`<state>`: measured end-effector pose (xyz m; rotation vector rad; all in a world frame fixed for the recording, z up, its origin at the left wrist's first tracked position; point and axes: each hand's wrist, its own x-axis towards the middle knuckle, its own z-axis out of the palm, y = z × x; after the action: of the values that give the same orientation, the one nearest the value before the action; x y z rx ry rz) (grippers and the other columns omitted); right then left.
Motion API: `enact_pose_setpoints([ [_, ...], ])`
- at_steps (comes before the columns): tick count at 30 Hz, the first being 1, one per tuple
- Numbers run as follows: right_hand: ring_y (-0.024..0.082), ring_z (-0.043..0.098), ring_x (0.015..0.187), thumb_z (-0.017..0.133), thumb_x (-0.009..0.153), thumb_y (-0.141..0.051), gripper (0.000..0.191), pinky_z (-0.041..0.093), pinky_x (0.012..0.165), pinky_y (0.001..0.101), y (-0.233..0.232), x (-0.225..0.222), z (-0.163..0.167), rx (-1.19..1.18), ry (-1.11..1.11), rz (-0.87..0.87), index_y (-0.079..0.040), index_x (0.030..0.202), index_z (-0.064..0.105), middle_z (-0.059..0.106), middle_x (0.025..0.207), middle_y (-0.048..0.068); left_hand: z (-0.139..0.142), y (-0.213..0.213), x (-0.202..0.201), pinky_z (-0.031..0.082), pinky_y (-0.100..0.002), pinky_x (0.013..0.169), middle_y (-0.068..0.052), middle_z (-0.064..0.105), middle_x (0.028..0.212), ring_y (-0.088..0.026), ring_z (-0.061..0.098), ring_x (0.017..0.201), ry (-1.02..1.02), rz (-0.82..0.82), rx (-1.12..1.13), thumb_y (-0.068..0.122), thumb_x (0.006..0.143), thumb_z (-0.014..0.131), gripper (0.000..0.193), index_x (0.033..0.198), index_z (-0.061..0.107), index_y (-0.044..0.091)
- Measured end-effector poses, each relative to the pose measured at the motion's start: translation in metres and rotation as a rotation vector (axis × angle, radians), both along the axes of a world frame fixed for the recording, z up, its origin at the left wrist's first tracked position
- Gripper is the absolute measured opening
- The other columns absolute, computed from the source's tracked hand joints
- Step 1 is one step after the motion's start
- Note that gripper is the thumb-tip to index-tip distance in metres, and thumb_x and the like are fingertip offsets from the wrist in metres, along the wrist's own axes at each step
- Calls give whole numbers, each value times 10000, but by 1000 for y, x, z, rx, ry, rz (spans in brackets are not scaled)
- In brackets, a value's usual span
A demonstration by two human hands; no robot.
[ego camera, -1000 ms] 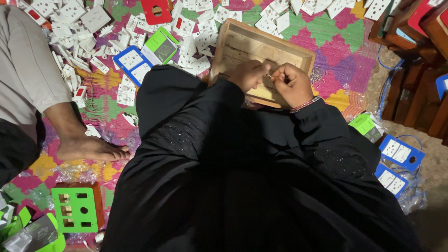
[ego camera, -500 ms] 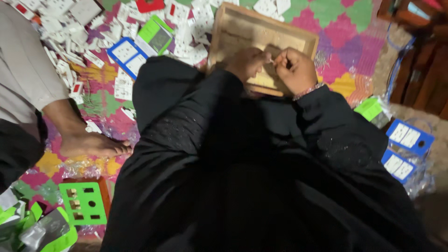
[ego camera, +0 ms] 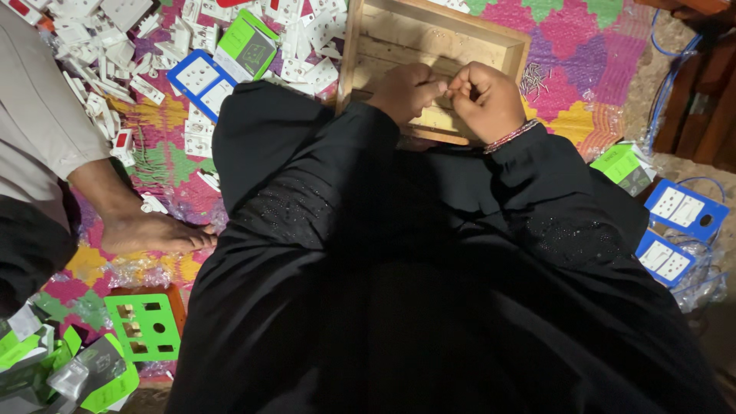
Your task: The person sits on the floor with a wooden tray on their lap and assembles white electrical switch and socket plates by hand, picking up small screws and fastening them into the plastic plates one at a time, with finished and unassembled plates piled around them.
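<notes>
My left hand [ego camera: 406,90] and my right hand [ego camera: 487,100] meet fingertip to fingertip over a shallow wooden tray [ego camera: 383,34] that rests in front of my knees. Both hands pinch something very small between the fingers; it is too small to make out. The right wrist wears a beaded bracelet [ego camera: 510,136]. Black sleeves and a black robe [ego camera: 399,268] cover my arms and lap and hide the tray's near edge. A small heap of thin metal pins or screws [ego camera: 534,77] lies just right of the tray.
Several white plastic switch parts [ego camera: 100,54] litter a colourful woven mat [ego camera: 583,61]. Blue cards [ego camera: 201,80] [ego camera: 685,211] and green cards [ego camera: 247,46] [ego camera: 146,326] lie around. Another person's bare foot [ego camera: 149,230] rests at left. Dark wooden furniture [ego camera: 701,100] stands at right.
The view has shifted closer and lower over the tray. My hands stay together over the tray, with the fingers working slightly. The other person's foot has not moved.
</notes>
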<state>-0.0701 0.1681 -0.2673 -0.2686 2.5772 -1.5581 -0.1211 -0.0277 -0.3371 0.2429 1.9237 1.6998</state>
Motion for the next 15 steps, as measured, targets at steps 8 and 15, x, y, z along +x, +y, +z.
enact_pose_setpoints([
  [8, 85, 588, 790, 577, 988, 55, 91, 483, 728, 236, 9, -8, -30, -421, -236, -49, -24, 1033, 582, 643, 899, 35, -3, 0, -1, 444, -292, 498, -20, 592, 661, -103, 534, 536, -123, 80, -2, 446, 964, 622, 429, 862, 657, 31],
  [15, 161, 695, 845, 469, 853, 31, 215, 570, 803, 275, 15, -16, -35, -964, -704, -156, -26, 1022, 590, 712, 935, 86, -2, 4, -1, 474, -295, 456, -39, 615, 637, -126, 567, 485, -171, 83, 52, 502, 969, 592, 476, 939, 646, 30],
])
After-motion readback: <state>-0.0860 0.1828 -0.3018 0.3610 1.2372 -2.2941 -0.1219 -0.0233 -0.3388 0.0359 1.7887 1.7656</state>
